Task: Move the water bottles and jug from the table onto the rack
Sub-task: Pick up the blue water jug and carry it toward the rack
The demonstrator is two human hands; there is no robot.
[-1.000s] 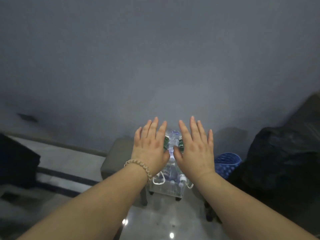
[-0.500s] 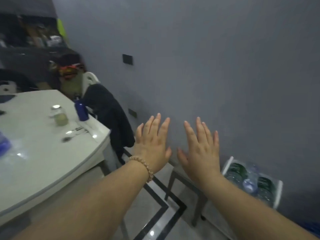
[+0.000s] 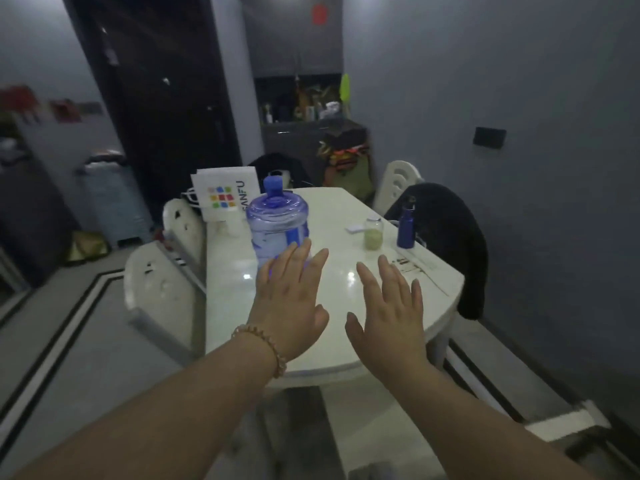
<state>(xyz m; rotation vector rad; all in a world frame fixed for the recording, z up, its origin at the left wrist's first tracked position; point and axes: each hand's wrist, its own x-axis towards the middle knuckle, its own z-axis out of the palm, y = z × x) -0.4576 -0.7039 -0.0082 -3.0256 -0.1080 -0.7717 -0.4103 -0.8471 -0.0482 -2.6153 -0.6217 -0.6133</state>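
Observation:
A translucent blue water jug (image 3: 276,226) with a blue cap stands upright on the white oval table (image 3: 346,327), left of its middle. My left hand (image 3: 291,303) is stretched out flat with fingers apart, just in front of the jug's base and covering its lower part; it holds nothing. My right hand (image 3: 389,315) hovers flat over the table to the right, also empty. A dark blue metal bottle (image 3: 406,223) stands near the table's right edge. The rack is out of view.
On the table are a glass jar (image 3: 373,233) with greenish contents, a small white card (image 3: 354,229) and a white shopping bag (image 3: 225,197). White chairs (image 3: 162,289) line the left side; a chair draped in a black jacket (image 3: 446,237) is on the right.
The view has swung left from the rack of bottles by the wall to the table. Both hands stay raised, flat and empty, now over the table near the jug.

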